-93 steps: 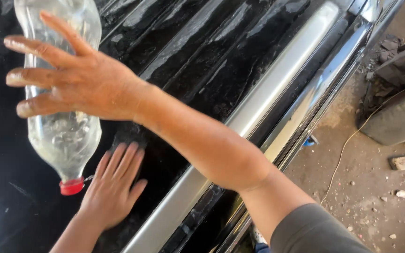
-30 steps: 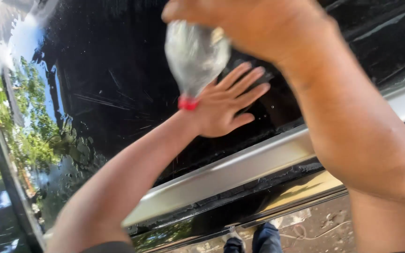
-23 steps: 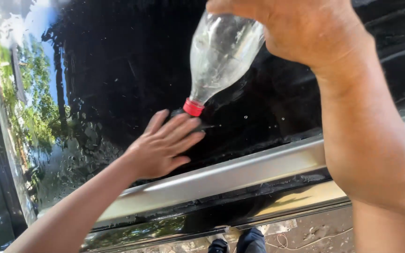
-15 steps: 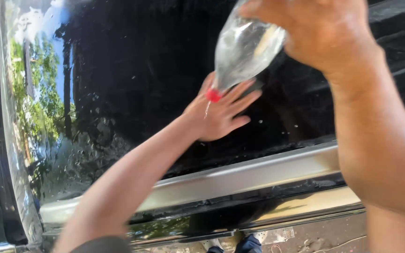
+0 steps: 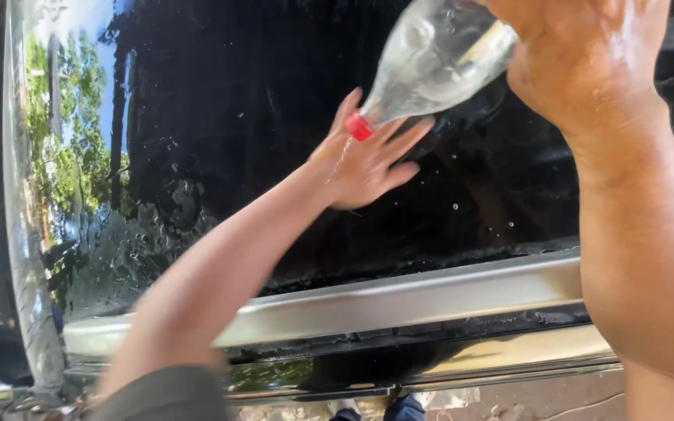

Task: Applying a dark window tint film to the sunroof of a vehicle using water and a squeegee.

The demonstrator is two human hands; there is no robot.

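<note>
Head view of a wet black car panel. The right hand (image 5: 587, 58), at the upper right, has its fingers wrapped around the body of a clear plastic bottle with a red cap (image 5: 431, 66); the hand looks wet and the grasp is firm. The bottle is tilted mouth-down toward the lower left, its red cap just above the left hand (image 5: 360, 160). A thin trickle of water appears to leave the cap and run onto that hand. The left hand lies flat against the glossy black surface (image 5: 220, 101), fingers spread and released, holding nothing; whether a cloth sits under the palm cannot be told.

Step in hand, as judged from these positions: wetting and hand-rubbing the dark surface, with water poured directly where the palm presses. The next move would call for keeping the bottle tilted over the palm while the flat hand sweeps across the patch, with the stream kept on the hand and off the ground.

Droplets and a foamy, rippled film (image 5: 130, 249) cover the lower left of the panel, where trees and sky are reflected. A bright chrome strip (image 5: 399, 300) runs across below the panel. Beneath it show a bare dirt ground (image 5: 532, 401) and the tip of a dark shoe (image 5: 407, 407).

Packages and labels: the bottle carries no visible label in this view; its only marking colour is the red cap. No signs are visible.
</note>
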